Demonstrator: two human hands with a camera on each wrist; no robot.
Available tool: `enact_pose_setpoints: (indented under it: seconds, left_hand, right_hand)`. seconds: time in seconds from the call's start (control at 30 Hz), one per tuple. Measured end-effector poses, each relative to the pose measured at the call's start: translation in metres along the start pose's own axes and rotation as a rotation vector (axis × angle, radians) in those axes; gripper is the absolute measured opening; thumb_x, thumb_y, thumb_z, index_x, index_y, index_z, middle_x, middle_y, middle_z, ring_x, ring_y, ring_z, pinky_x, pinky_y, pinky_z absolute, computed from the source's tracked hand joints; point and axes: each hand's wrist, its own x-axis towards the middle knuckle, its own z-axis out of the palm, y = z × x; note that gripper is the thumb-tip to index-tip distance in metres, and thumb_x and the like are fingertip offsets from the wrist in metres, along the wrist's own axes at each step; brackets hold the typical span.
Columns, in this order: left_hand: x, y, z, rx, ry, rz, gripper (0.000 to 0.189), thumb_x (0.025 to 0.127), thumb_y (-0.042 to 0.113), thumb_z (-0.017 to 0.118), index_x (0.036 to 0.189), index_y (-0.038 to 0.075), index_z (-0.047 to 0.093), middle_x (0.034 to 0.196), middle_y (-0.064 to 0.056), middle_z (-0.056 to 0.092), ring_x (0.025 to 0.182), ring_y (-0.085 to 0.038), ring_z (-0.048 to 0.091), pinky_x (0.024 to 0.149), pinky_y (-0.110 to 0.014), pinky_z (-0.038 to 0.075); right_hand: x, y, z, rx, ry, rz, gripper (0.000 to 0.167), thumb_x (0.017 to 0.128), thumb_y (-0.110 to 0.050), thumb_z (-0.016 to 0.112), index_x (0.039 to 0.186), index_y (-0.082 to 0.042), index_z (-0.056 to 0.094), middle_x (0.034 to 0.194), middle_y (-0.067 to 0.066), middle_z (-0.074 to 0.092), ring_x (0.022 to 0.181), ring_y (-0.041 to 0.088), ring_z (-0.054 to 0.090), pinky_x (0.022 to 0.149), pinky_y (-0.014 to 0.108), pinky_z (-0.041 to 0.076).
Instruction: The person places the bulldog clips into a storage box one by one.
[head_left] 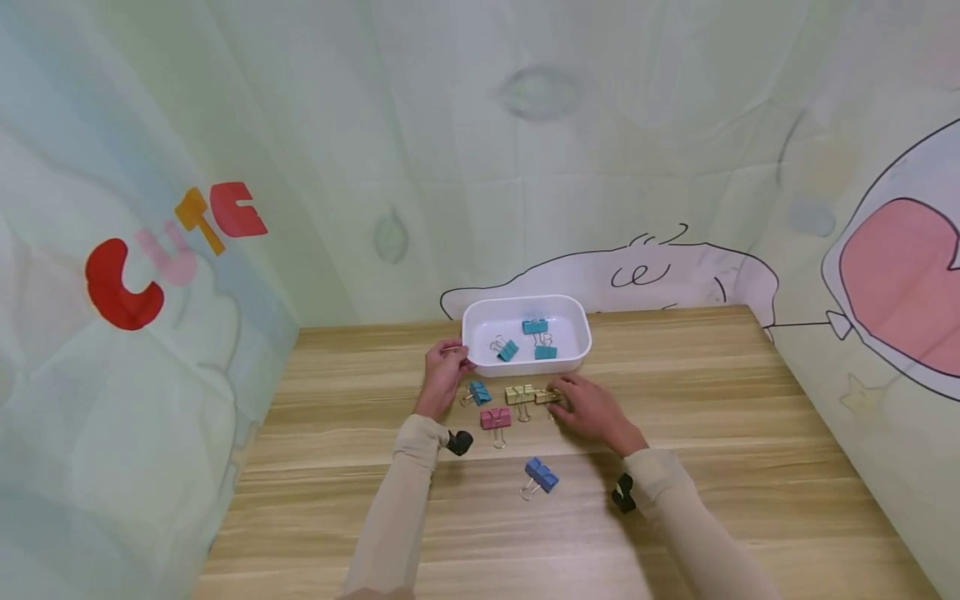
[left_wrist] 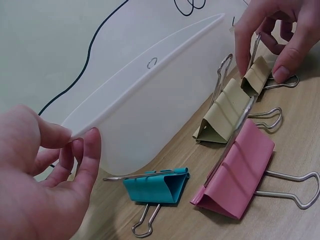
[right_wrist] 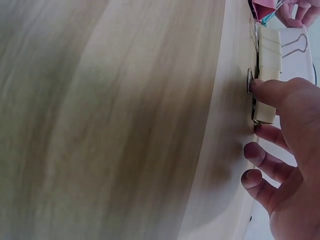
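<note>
My left hand point(head_left: 441, 379) pinches the near left rim of a white plastic tray point(head_left: 525, 369) between thumb and fingers. Inside the tray lie several teal binder clips point(head_left: 535, 327). On the table, my right hand point(head_left: 592, 410) has thumb and index finger around a small yellow binder clip point(left_wrist: 256, 76), thumb by its wire handle. Right beside that clip sits a second yellow binder clip point(left_wrist: 225, 111). A pink binder clip point(left_wrist: 239, 172) lies nearer to me, and a teal-blue binder clip point(left_wrist: 156, 187) rests close to the left hand.
Nearest to me on the wooden table point(head_left: 337, 500) is a blue binder clip point(head_left: 542, 474). Behind the tray hangs a pale printed curtain point(head_left: 450, 167), meeting the table's back edge. Similar fabric stands along both sides.
</note>
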Motion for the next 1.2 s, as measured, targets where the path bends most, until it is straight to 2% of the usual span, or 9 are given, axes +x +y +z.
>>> enact_pose_setpoints:
  seconds: [0.13, 0.3, 0.57, 0.93, 1.2]
  left_hand:
    - [0.002, 0.0, -0.001, 0.007, -0.005, -0.02, 0.038, 0.104, 0.001, 0.056, 0.141, -0.009, 0.049, 0.132, -0.028, 0.055, 0.109, -0.035, 0.059, 0.078, -0.022, 0.059]
    - [0.004, -0.002, 0.0, 0.0, -0.005, -0.009, 0.038, 0.103, 0.0, 0.056, 0.139, -0.01, 0.05, 0.131, -0.03, 0.055, 0.106, -0.036, 0.06, 0.072, -0.02, 0.059]
    - [0.003, -0.001, -0.001, 0.012, -0.001, -0.015, 0.037, 0.104, 0.001, 0.057, 0.139, -0.008, 0.05, 0.131, -0.028, 0.055, 0.107, -0.035, 0.059, 0.077, -0.022, 0.059]
    - [0.002, 0.0, -0.002, 0.022, 0.004, -0.032, 0.035, 0.105, 0.002, 0.056, 0.138, -0.006, 0.052, 0.131, -0.026, 0.056, 0.11, -0.034, 0.06, 0.08, -0.023, 0.059]
    - [0.004, -0.001, -0.001, 0.017, -0.001, -0.025, 0.034, 0.105, 0.001, 0.056, 0.138, -0.006, 0.052, 0.131, -0.027, 0.055, 0.112, -0.036, 0.059, 0.08, -0.023, 0.06]
  right_hand:
    - [0.0, 0.002, 0.0, -0.005, 0.009, -0.01, 0.024, 0.094, -0.022, 0.078, 0.116, -0.013, 0.071, 0.122, 0.01, 0.068, 0.105, 0.03, 0.067, 0.085, 0.05, 0.06]
    - [-0.001, 0.004, -0.001, -0.003, 0.02, -0.03, 0.018, 0.093, -0.018, 0.079, 0.109, -0.013, 0.071, 0.116, 0.009, 0.069, 0.101, 0.029, 0.068, 0.084, 0.048, 0.06]
    - [-0.004, 0.007, -0.006, 0.017, 0.01, -0.033, 0.014, 0.093, -0.021, 0.08, 0.102, -0.016, 0.07, 0.108, 0.004, 0.068, 0.096, 0.025, 0.067, 0.08, 0.046, 0.06]
    - [-0.003, 0.004, -0.017, 0.026, 0.02, -0.047, 0.015, 0.094, -0.021, 0.078, 0.105, -0.014, 0.072, 0.106, 0.006, 0.068, 0.096, 0.026, 0.066, 0.083, 0.047, 0.06]
    - [0.004, 0.0, -0.026, 0.012, 0.043, -0.055, 0.015, 0.095, -0.022, 0.078, 0.107, -0.014, 0.072, 0.106, 0.004, 0.068, 0.089, 0.021, 0.064, 0.076, 0.041, 0.06]
